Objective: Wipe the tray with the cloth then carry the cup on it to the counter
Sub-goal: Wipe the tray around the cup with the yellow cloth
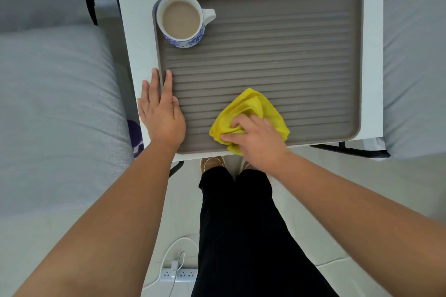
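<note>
The right hand (255, 138) bunches the yellow cloth (251, 113) at six o'clock on the grey tray (277, 55). The left hand (161, 108) lies flat, fingers straight, on the tray's nine o'clock rim. The full cup (182, 19) stands at ten o'clock.

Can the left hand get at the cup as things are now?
Probably yes. The left hand lies flat on the tray's left rim, holding nothing, and the cup stands farther along that side with nothing between them.
</note>
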Tool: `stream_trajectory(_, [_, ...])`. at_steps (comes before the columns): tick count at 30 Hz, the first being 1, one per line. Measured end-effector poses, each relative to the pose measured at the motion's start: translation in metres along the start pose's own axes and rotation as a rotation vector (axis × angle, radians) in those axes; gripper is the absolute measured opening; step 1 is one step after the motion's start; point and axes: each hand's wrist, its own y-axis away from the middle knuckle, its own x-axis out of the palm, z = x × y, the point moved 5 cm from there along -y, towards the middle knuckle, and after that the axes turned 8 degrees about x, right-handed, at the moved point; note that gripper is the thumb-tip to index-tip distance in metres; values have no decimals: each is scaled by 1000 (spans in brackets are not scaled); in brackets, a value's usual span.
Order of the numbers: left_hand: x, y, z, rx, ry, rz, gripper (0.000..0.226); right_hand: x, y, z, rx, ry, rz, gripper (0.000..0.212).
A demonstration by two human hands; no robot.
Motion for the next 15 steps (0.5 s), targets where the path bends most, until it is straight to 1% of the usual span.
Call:
stream_trajectory(3, [0, 0, 0, 4, -4, 6, 55, -15, 19, -46, 16, 22, 23, 30])
stream_trajectory(7, [-1, 0, -1, 5, -15, 7, 56, -33, 46, -106, 57, -16, -20, 35])
stream_trajectory(9, [-1, 0, -1, 7, -24, 12, 56, -37, 57, -125, 95, -51, -56, 34])
stream_trajectory(12, [0, 0, -1, 3, -25, 16, 55, -32, 58, -123, 146, -124, -125, 35])
stream_trajectory(15, [1, 0, -1, 5, -32, 15, 56, -18, 37, -93, 135, -205, -170, 37])
